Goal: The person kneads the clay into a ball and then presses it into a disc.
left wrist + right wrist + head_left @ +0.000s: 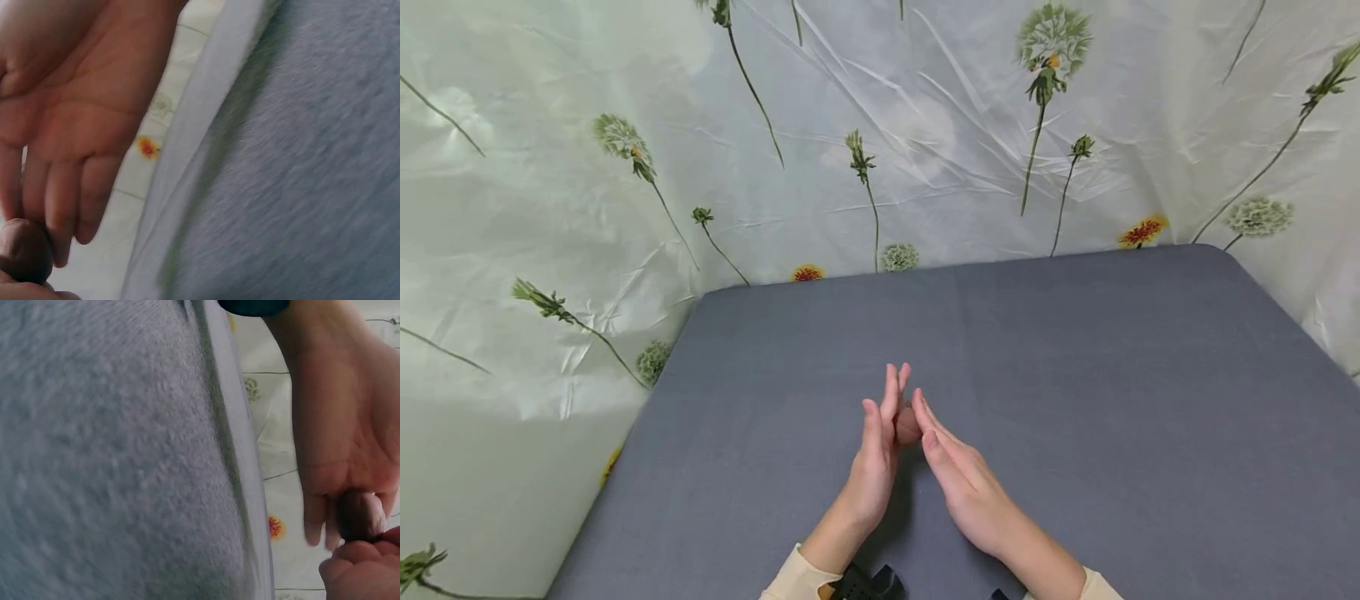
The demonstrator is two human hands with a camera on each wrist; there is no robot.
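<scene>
A small brown ball (907, 426), with a crease in its surface and resembling modelling clay, is between the fingers of both hands. My left hand (876, 472) has its fingers straight and presses the ball from the left. From the right, the straight fingers of my right hand (973, 492) lean against it. In the left wrist view, the right hand (87, 112) shows its palm, the ball (25, 250) at its fingertips. The right wrist view shows the left palm (340, 412) with the ball (361, 514) between it and the right fingers (359, 575).
A grey cloth-covered table (1112, 400) lies under the hands. Behind and to its left hangs a pale curtain (925, 142) printed with dandelions and flowers. Black gear (872, 583) sits by the left wrist.
</scene>
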